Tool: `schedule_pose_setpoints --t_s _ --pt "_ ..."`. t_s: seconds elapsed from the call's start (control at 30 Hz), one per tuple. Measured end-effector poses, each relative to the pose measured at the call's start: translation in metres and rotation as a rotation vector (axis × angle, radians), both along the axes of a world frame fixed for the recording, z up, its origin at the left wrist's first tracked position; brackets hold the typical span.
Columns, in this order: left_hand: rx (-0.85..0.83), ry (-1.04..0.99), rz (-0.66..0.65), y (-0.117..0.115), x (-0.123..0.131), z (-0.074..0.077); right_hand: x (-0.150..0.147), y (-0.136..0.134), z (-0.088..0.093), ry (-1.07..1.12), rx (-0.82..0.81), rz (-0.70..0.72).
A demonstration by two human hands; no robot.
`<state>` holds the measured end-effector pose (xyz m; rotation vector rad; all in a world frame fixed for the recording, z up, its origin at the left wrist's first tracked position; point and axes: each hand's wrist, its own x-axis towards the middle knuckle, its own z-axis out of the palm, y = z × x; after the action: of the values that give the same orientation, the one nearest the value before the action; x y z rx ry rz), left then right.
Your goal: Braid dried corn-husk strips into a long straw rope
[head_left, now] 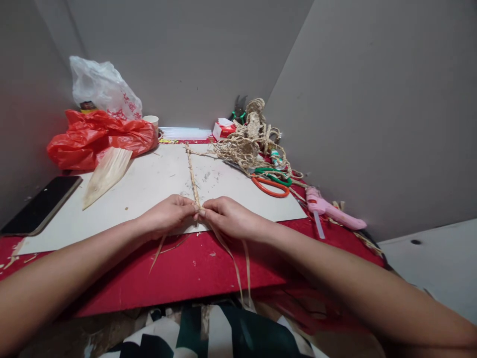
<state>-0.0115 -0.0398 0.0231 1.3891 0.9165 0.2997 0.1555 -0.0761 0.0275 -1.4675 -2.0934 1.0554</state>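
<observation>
In the head view, left hand (171, 215) and right hand (233, 218) pinch a straw cord (192, 174), apparently braided, stretching away across white board (156, 181). Red tabletop (141, 281) shows nearer than the fingers (181, 200); grey walls (179, 59) rise beyond.

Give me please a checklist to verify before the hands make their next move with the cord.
1. Left hand grips the cord: ok, fingers pinch its near end.
2. Right hand grips too: ok, pinching right beside the left.
3. Loose strands away from the scissors: ok, they hang down near the hands.
4. Scissors away from both hands: ok, lying off to the right.
5. Cord tight under the fingertips: cannot tell, fingers cover it.
6. Glue gun cold: cannot tell.
</observation>
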Motion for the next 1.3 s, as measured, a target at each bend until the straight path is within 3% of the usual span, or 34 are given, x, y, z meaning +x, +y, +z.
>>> schedule_pose_setpoints --t_s 0.2,0.43,0.57,0.7,0.8,0.93,1.13,1.3 --pt "0.149 0.056 0.043 -0.001 0.001 -0.005 0.011 -0.004 0.006 -0.028 -0.042 -0.011" --pt "0.34 0.084 0.023 0.0 -0.001 -0.013 -0.001 -0.017 0.013 0.389 -0.436 -0.183" --pt "0.605 0.151 -0.028 -0.002 -0.002 -0.011 0.004 -0.011 0.018 0.178 -0.376 -0.207" --pt "0.729 0.223 -0.046 -0.004 -0.002 -0.011 0.013 -0.003 0.026 -0.148 -0.132 -0.118" --pt "0.665 0.179 -0.026 -0.003 -0.001 -0.012 0.006 -0.009 0.028 -0.12 -0.116 -0.055" --pt "0.38 0.059 0.035 -0.006 0.0 -0.01 -0.015 -0.027 0.013 -0.017 -0.138 -0.098" --pt "0.118 -0.071 0.095 -0.016 0.0 -0.007 -0.03 -0.043 -0.012 -0.342 0.218 -0.103" --pt "0.042 -0.103 0.119 -0.016 -0.002 -0.009 -0.022 -0.058 0.002 -0.397 0.208 0.131"
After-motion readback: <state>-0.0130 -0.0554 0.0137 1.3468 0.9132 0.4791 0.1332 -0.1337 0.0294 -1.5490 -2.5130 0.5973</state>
